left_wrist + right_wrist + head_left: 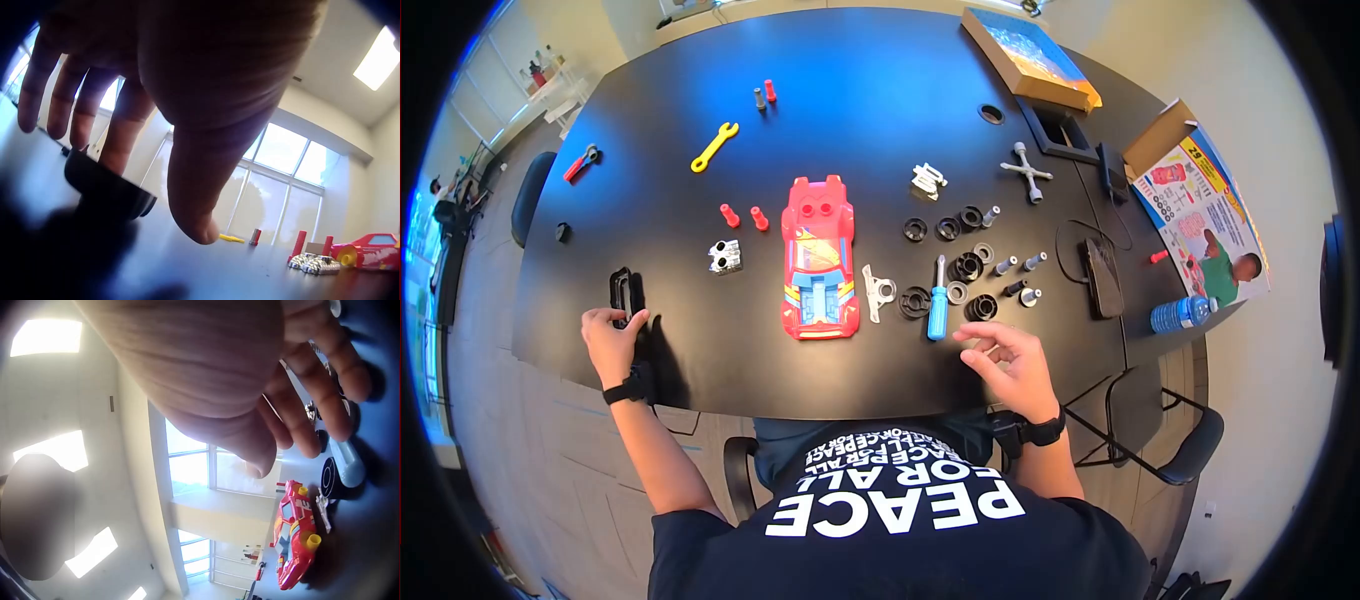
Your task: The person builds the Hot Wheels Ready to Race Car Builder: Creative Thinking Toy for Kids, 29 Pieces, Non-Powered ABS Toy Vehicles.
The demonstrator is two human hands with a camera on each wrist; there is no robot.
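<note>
Here the left hand, loosely spread, perhaps touches the black part; the screwdriver lies beside the relaxed right hand.

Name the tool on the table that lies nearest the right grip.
The blue-handled screwdriver: it lies just beside the right grip, while the yellow wrench, grey cross-shaped tool and red-handled tool all lie farther off.
</note>
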